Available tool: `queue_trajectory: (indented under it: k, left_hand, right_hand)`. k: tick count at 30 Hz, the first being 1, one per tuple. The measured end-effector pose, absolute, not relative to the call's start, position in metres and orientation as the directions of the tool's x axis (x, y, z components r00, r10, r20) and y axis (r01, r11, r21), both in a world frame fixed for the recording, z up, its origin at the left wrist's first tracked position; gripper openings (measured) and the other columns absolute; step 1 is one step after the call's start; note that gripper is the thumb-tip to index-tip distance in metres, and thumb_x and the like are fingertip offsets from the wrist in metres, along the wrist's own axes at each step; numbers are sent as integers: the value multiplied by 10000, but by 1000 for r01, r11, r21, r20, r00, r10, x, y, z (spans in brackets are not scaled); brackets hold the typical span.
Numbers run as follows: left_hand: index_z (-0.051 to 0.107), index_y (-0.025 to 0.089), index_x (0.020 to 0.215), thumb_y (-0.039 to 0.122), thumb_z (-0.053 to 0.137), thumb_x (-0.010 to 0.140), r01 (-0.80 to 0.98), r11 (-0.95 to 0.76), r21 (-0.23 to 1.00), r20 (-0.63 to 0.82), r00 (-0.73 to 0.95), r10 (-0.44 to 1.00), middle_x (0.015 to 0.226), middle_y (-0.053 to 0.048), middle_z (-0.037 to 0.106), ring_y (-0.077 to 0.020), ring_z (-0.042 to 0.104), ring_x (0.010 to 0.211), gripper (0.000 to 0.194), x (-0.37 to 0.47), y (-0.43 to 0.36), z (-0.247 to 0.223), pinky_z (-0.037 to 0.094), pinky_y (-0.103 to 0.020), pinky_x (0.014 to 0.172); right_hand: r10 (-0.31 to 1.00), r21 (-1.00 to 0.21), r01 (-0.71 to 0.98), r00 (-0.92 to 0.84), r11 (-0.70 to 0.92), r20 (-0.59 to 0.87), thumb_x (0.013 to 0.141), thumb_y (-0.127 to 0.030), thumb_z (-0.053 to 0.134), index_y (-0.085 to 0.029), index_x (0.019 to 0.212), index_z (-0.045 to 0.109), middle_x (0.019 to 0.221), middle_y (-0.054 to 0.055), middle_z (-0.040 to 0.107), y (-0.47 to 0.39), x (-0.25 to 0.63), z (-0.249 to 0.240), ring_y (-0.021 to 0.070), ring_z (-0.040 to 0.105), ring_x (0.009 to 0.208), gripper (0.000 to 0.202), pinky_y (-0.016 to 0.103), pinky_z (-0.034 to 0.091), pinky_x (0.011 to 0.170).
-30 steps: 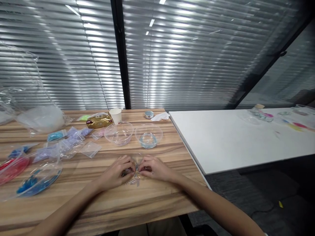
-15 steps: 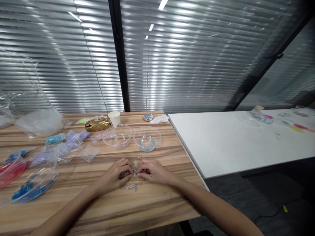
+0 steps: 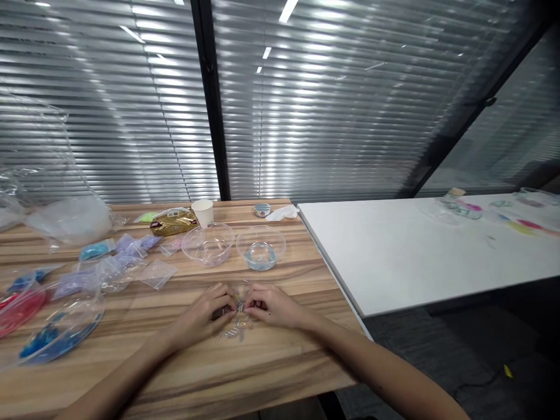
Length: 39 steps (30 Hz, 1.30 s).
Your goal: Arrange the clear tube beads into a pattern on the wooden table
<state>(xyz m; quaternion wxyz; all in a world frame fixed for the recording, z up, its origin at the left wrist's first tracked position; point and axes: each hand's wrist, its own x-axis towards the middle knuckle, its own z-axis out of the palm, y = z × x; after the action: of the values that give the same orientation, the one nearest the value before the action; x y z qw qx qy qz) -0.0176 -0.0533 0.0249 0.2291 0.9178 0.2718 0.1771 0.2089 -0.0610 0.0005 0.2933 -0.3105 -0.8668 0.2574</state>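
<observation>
My left hand (image 3: 213,309) and my right hand (image 3: 270,304) rest close together on the wooden table (image 3: 196,373), fingers curled and thumbs pressed towards the fingertips. Between the fingertips lie small shiny clear and silvery pieces (image 3: 234,331), partly covered by the fingers. Each hand is closed in a pinch; whatever the fingertips hold is too small to name. Just beyond the hands stand two clear round bowls, the left one (image 3: 209,245) with a pinkish tint and the right one (image 3: 261,248) over a pale blue ring shape.
Small plastic bags (image 3: 118,268) and bowls with blue (image 3: 61,335) and red (image 3: 21,312) contents are at the left. A paper cup (image 3: 203,213), a gold packet (image 3: 174,221), a round tin (image 3: 262,210) and a tissue (image 3: 283,213) line the back. A white table (image 3: 406,251) adjoins on the right.
</observation>
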Motion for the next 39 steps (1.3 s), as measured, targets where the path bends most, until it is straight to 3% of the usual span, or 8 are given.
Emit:
queue_trajectory:
  k: [39]
  left_hand:
    - [539,197,923,278,402,974,398,-702,590,175,786,593,924,-52,594,-186,525,885,167,-15,-55,26,431,-317,831]
  right_hand:
    - [687,-616,407,-653,674,320,869,-159,571,-151,872,629,837,26,609,-60,211,4,131,557,754,59,215,418,704]
